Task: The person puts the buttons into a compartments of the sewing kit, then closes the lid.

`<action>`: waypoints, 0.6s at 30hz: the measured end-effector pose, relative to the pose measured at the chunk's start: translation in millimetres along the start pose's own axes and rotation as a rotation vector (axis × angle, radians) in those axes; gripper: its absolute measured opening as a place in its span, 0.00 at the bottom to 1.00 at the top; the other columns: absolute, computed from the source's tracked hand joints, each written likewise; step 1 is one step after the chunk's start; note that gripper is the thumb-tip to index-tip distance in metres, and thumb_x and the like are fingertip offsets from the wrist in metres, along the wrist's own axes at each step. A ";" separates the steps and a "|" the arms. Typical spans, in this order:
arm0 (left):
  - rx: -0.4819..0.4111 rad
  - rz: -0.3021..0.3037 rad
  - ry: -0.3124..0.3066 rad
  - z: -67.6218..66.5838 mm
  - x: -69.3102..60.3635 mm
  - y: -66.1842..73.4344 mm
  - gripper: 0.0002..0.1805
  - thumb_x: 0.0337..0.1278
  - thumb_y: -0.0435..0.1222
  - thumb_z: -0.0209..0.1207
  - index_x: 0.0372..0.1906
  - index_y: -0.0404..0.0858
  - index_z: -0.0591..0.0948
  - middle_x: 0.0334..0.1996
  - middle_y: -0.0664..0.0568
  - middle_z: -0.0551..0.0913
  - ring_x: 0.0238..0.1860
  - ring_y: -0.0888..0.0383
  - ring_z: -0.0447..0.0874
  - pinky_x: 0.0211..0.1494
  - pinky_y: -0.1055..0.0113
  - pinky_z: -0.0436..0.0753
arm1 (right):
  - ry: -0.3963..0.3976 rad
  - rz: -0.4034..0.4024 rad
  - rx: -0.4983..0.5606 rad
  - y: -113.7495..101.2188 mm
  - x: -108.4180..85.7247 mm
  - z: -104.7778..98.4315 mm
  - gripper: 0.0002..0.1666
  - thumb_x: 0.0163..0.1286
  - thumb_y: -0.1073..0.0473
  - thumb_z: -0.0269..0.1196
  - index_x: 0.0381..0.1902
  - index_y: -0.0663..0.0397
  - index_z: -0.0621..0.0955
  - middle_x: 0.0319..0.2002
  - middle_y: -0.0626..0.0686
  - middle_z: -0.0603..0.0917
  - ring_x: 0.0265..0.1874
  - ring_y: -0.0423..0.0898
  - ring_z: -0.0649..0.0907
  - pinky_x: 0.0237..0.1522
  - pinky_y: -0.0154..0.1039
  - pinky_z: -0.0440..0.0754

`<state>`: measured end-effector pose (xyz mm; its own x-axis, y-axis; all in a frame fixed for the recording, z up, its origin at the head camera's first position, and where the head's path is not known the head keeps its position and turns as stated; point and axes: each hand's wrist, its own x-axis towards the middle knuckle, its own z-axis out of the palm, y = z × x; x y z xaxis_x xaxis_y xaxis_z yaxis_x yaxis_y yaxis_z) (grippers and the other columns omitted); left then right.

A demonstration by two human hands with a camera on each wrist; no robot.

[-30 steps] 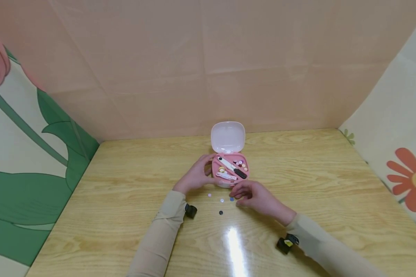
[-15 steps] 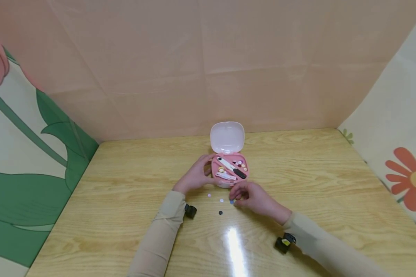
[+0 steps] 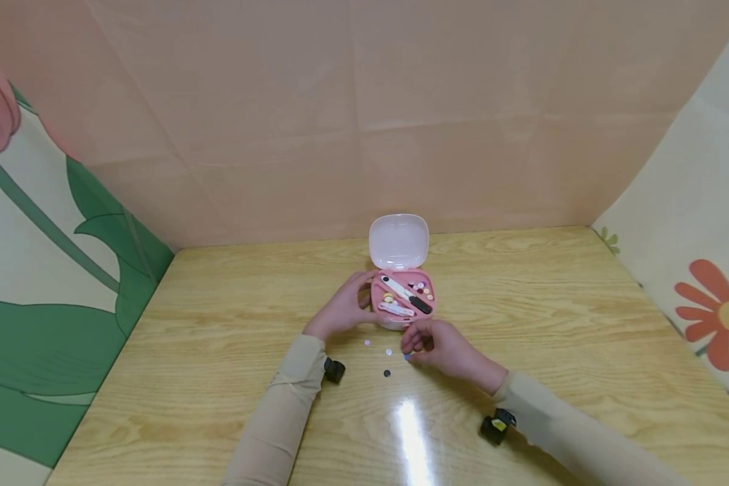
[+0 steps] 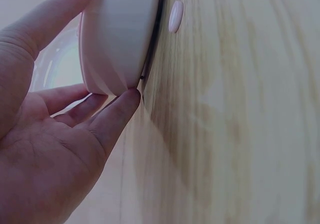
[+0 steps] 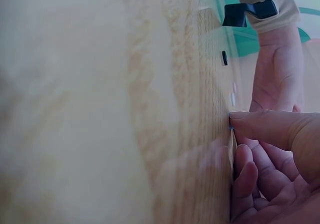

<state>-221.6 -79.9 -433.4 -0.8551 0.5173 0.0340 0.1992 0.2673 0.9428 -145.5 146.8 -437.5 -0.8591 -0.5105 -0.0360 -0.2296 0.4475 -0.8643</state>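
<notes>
A small pink-and-white case (image 3: 378, 283) stands on the table, its white lid (image 3: 399, 241) raised at the back. My left hand (image 3: 342, 307) holds the case by its left side, thumb at the front and fingers round the back corner. At the case's front right, my right hand (image 3: 440, 347) has its thumb and fingertips at a blue button (image 3: 408, 357) and pinches it close to the tabletop. The fingers partly hide that button. In front of the case lie a pink button (image 3: 367, 343), a white button (image 3: 389, 352) and a black button (image 3: 387, 373).
Inside the case are a long white-and-black tool (image 3: 403, 292), several small buttons (image 3: 422, 288), a yellow round item (image 3: 389, 298) and a whitish item (image 3: 396, 309). The wooden table (image 3: 219, 351) meets a plain backdrop (image 3: 267, 135) behind.
My right hand has shifted slightly left, its fingertips closing on the blue button, which has slid a little toward me. The left hand and the case stay in place.
</notes>
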 end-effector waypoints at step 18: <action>0.028 -0.025 0.000 -0.1 0.1 1.0 0.50 0.40 0.33 0.74 0.72 0.43 0.61 0.64 0.49 0.63 0.65 0.53 0.63 0.63 0.71 0.72 | -0.027 0.016 0.048 2.0 -1.6 -3.5 0.14 0.54 0.72 0.69 0.39 0.58 0.80 0.33 0.50 0.82 0.35 0.47 0.80 0.39 0.36 0.83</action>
<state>-221.5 -79.7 -432.5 -0.8601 0.5100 0.0110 0.1913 0.3024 0.9338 -146.2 151.1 -437.4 -0.8495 -0.5237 -0.0633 -0.1931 0.4204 -0.8866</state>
